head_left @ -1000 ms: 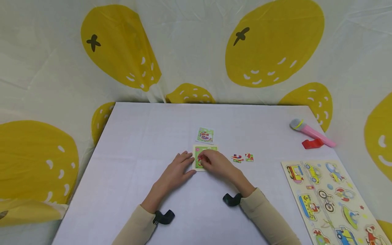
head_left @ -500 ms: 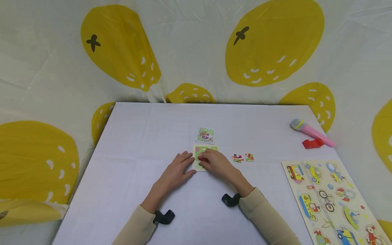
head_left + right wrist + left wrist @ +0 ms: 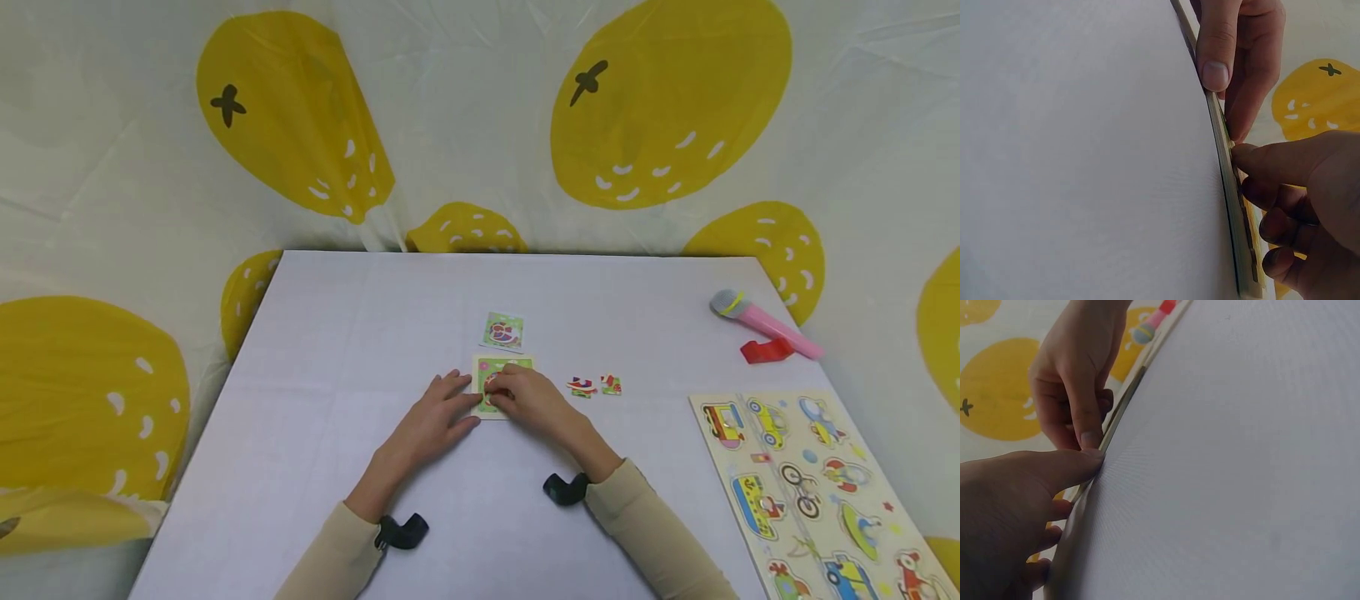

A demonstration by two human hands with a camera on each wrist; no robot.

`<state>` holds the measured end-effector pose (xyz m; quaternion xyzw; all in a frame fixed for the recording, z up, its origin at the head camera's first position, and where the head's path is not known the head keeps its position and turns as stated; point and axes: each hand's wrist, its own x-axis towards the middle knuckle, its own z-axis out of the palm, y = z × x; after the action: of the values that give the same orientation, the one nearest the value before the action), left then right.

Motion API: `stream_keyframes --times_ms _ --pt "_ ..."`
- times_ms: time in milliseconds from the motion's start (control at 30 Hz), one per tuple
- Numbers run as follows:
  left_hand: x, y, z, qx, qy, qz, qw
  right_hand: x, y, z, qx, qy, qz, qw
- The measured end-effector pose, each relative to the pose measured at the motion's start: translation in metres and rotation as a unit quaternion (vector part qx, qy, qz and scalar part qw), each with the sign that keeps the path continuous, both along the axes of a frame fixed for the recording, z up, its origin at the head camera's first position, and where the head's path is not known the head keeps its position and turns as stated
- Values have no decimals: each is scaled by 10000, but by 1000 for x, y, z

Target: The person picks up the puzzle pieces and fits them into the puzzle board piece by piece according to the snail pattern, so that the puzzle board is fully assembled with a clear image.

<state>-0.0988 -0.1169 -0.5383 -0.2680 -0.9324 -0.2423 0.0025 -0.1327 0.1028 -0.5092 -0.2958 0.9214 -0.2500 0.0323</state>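
A small square jigsaw board (image 3: pixel 517 362) with a green printed picture lies mid-table. My left hand (image 3: pixel 429 423) rests flat at its left side, one finger reaching onto the board and the thumb at the lower left corner. From the right, my right hand (image 3: pixel 536 404) bends over the board. Its thumb and curled fingers pinch at a small puzzle piece (image 3: pixel 487 398), mostly hidden beneath them. In the right wrist view, the right thumb (image 3: pixel 1246 155) meets the board's top beside a left fingertip. Two loose puzzle pieces (image 3: pixel 581 387) lie right of the board.
Just behind the board is a picture card (image 3: pixel 502 332). A pink toy microphone (image 3: pixel 765 321) and a red object (image 3: pixel 767 351) lie at the back right. A large vehicle puzzle board (image 3: pixel 813 492) occupies the right front. A lemon-print cloth (image 3: pixel 465 125) hangs behind the table.
My left index finger has shifted slightly right onto the board. My right fingers have closed in a little over the same spot. The loose pieces and card have stayed put.
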Motion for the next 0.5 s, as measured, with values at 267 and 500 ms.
stream_keyframes --times_ms 267,500 --pt "0 0 0 -1 34 10 10000 3 8 9 -173 -118 -333 9992" --pt "0 0 0 28 -40 20 10000 2 24 16 -140 -106 -581 9982"
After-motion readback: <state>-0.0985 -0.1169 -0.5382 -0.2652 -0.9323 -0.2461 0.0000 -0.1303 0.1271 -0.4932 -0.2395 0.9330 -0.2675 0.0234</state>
